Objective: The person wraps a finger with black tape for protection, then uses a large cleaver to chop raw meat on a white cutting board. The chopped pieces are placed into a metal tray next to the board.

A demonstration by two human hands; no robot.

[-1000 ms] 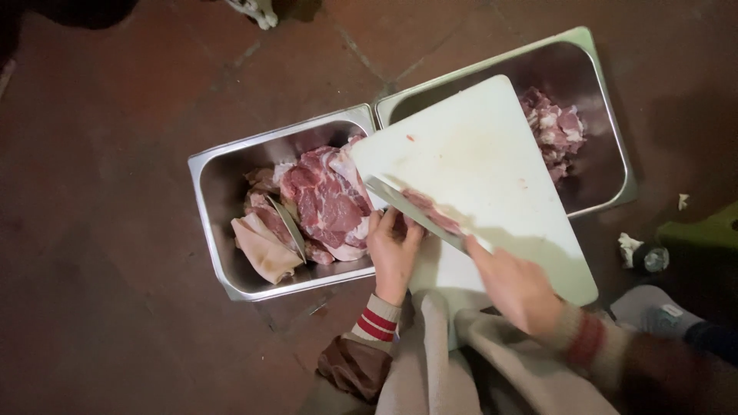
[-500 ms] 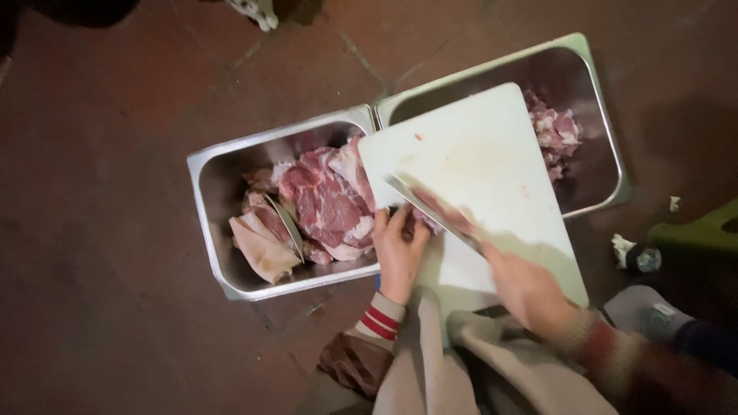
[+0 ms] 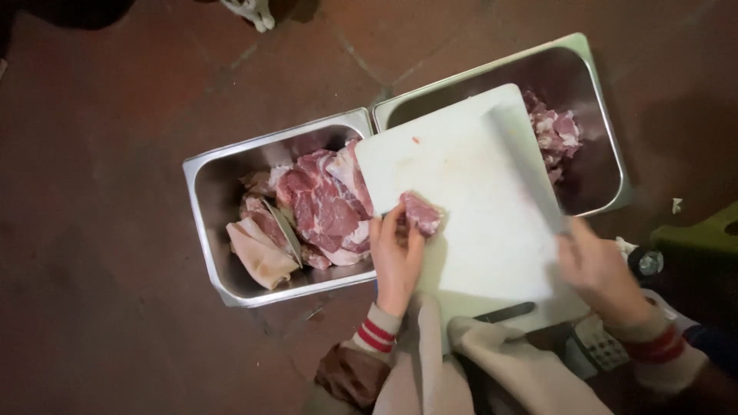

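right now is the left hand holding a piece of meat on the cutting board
Yes, the left hand presses a piece of raw meat onto the white cutting board.

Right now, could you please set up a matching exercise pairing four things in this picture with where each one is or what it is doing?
Things:
1. left hand
2. right hand
3. cutting board
4. big slab of raw meat

Places or states:
a. lies in the left steel tray
b. rests across both trays, over the right steel tray
c. presses a small piece of meat onto the board
d. grips a blurred cleaver

Pairs: 1-c, 2-d, 3-b, 4-a
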